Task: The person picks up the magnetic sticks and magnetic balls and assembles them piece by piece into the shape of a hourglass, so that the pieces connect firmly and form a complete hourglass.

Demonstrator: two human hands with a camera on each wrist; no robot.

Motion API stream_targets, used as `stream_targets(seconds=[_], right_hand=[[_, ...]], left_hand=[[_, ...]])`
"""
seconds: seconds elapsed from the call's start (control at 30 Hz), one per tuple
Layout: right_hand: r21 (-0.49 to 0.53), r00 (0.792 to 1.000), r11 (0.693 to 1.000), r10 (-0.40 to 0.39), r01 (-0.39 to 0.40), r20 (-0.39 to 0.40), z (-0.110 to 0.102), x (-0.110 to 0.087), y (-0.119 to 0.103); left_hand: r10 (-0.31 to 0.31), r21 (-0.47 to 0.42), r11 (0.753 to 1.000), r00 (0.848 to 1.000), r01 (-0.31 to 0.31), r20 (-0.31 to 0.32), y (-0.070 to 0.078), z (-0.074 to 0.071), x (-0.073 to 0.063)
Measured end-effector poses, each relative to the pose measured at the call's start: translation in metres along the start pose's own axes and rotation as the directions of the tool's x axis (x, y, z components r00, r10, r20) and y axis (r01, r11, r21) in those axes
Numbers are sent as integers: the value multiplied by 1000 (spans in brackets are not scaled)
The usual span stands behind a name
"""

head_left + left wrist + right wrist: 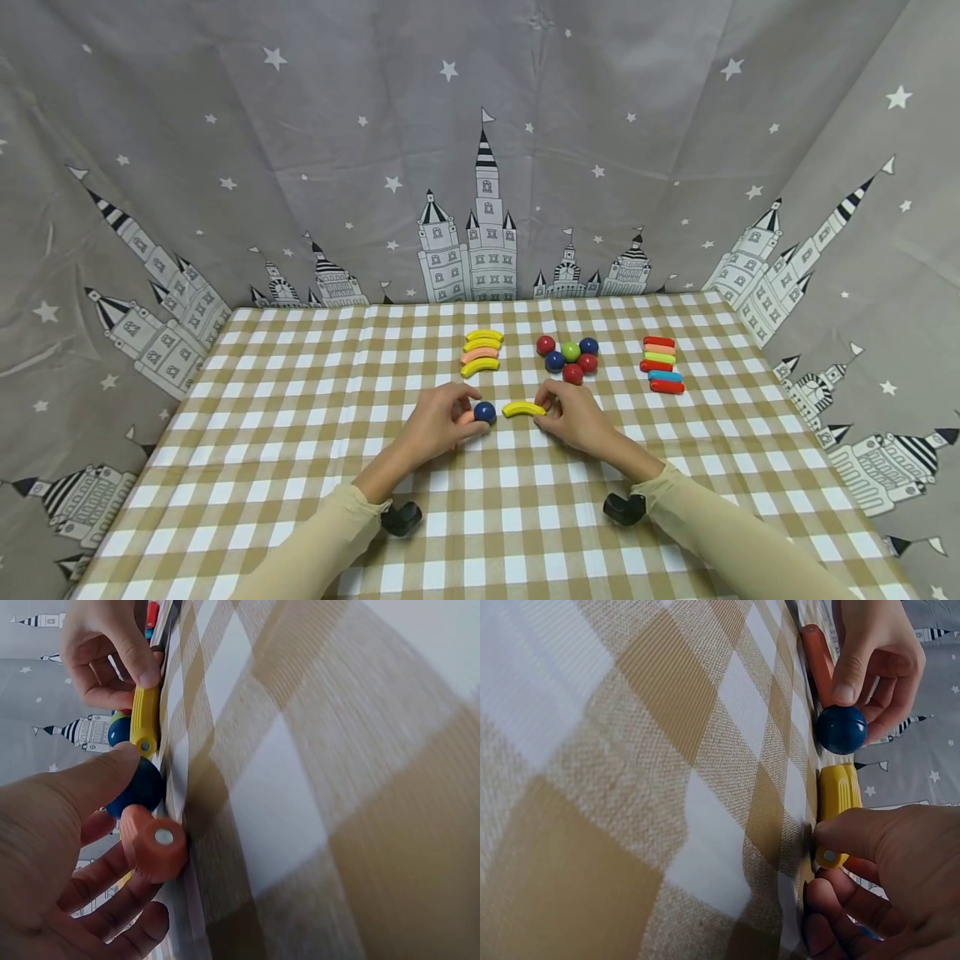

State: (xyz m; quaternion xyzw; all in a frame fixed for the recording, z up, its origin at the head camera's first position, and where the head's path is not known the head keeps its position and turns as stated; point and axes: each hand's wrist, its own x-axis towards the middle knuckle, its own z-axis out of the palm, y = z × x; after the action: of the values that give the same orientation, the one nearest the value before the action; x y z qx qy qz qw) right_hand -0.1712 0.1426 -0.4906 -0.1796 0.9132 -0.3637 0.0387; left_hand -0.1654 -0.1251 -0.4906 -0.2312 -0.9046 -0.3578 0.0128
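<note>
My left hand (pixel 438 421) pinches a dark blue ball (pixel 485 412) between thumb and fingers, low over the cloth. An orange bar (pixel 161 859) with a round metal-coloured spot in its end lies against the ball, partly behind the fingers in the head view. To the right, my right hand (pixel 576 414) holds a curved yellow bar (pixel 522 408) by its right end, between thumb and fingertips. This bar's free left end points at the ball, with a small gap between them in the head view.
Curved yellow and orange bars (pixel 480 365) lie in a stack-like row behind the left hand. Several red, blue and green balls (pixel 570 351) sit together behind the right hand. Farther right is a column of straight coloured bars (pixel 659 357). A checked cloth (pixel 285 467) covers the table.
</note>
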Motion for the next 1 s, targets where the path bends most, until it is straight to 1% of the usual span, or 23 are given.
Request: stream_targets(seconds=[0.17,0.33,0.4,0.5,0.67,0.8,1.0], right_hand=[[8,1000,1000,2,-2,-15,0,-3,1],[-2,1000,1000,-2,2,-17,-1,-4,0],[-6,1000,1000,-11,11,0,-2,-4,-1],[3,999,999,-43,43,34,-4,-1,-3],[15,991,995,-95,94,91,-3,6,-5],[-5,990,996,-86,87,112,-3,13,-5],[-2,984,999,-37,38,172,-7,20,-7]], left_hand=[[-1,20,1000,1000,2,-2,4,5,3],[-6,22,1000,1000,6,-6,6,7,4],[-9,13,1000,1000,9,-2,6,7,5],[-19,-5,1000,1000,19,7,7,6,5],[-28,-28,999,1000,28,9,7,4,5],[-15,-36,999,1000,15,7,6,5,5],[-8,-51,999,1000,8,7,5,5,4]])
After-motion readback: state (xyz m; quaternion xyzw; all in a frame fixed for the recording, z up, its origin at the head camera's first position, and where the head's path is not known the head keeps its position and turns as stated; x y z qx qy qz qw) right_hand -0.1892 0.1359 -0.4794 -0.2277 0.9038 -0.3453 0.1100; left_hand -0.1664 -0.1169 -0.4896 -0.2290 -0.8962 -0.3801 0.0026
